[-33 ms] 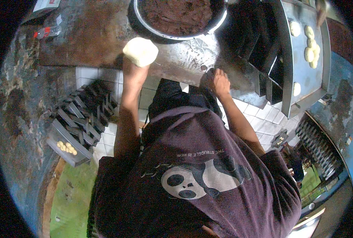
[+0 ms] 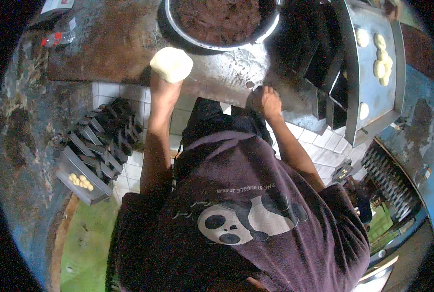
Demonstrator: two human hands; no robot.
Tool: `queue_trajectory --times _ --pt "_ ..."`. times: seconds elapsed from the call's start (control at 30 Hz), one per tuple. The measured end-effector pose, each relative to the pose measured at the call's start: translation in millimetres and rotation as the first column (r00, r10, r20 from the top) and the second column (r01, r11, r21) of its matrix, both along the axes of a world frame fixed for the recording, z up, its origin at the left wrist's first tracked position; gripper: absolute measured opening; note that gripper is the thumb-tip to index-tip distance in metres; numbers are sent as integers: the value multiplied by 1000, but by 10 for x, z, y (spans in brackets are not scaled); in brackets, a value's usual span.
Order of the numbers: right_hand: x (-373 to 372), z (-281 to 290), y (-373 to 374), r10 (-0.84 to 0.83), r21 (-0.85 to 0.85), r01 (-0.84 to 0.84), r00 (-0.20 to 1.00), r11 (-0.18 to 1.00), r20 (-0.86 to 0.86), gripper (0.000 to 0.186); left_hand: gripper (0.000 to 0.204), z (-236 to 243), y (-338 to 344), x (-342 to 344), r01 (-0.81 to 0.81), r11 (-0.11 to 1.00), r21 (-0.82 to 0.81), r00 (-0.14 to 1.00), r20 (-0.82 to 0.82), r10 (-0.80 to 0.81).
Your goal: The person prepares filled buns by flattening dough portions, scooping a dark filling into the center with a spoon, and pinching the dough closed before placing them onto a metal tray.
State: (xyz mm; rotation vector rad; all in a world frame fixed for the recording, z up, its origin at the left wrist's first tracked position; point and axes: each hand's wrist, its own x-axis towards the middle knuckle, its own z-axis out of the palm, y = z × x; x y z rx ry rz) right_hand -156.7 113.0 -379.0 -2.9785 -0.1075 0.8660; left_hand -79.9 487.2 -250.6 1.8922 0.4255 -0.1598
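Note:
A flattened, pale round of dough (image 2: 172,65) rests on my left hand (image 2: 166,91) over the table edge, hiding the fingers beneath it. My right hand (image 2: 271,102) is at the front edge of the worn metal table (image 2: 212,73), its fingers curled together. What they grip, if anything, is hidden by the shadow. Close by lies a small dark bit (image 2: 250,84), perhaps a crumb of filling. Beyond both hands stands a wide metal basin (image 2: 222,47) with a dark brown, paste-like filling (image 2: 217,22) inside.
On my right, a metal tray (image 2: 369,92) bearing several pale dough pieces (image 2: 380,70) tops stacked dark trays (image 2: 319,63). A second crisscross tray stack (image 2: 100,146) stands at left, with dough pieces (image 2: 81,182) on it. A bottle with a red cap (image 2: 58,38) lies at far left.
A blurred shape, perhaps another person's hand, at the far end of the right tray has gone from there. My hands have barely moved.

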Motion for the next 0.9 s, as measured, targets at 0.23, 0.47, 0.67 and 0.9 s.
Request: queue_trajectory --times 0.23,0.47,0.67,0.9 --pt "273 -38 -52 -55 417 0 991 909 120 22 27 414 -64 109 -216 890 -402 976 -64 208" --pt "2201 1080 260 214 151 -296 889 943 406 37 29 325 -64 110 -245 882 -403 969 -65 239" --pt "2709 706 144 587 -36 -612 737 790 335 50 30 395 23 109 -232 914 -333 972 -48 230" --pt "2980 738 282 668 82 -685 726 724 164 17 39 368 59 40 -256 889 -380 966 -71 248"
